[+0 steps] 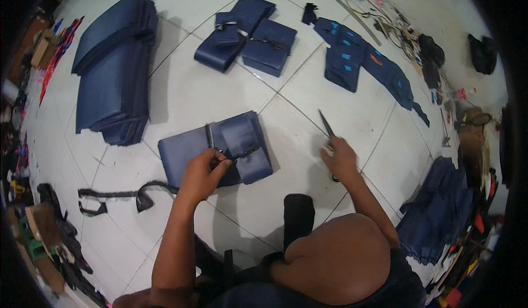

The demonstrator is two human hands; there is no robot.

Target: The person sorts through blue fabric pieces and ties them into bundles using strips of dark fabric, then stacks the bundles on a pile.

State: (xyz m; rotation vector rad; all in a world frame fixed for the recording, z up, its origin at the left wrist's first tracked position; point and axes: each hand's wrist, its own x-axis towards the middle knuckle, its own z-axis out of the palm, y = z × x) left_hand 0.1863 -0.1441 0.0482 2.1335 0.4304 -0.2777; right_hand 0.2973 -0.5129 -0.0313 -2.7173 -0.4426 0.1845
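A tied stack of dark blue sheet pieces point(187, 148) lies on the floor in front of me. Black tie strips point(246, 154) run across it and are knotted. Over the stack's near side, my left hand point(202, 177) pinches what looks like a black tie strip, most of it hidden by my fingers. To the right, apart from the stack, my right hand point(342, 158) is wrapped round a pair of scissors point(326, 124). Their dark blades point up and away from me, and a handle loop shows below the palm. A long black strip point(118, 193) trails on the floor left of the stack.
A tall pile of blue sheets point(113, 88) stands at far left. Smaller tied bundles point(269, 46) lie far in the middle, with flat blue cut pieces point(346, 60) beside them. Folded dark blue material point(437, 209) is at right. Cables and clutter point(404, 30) line the wall.
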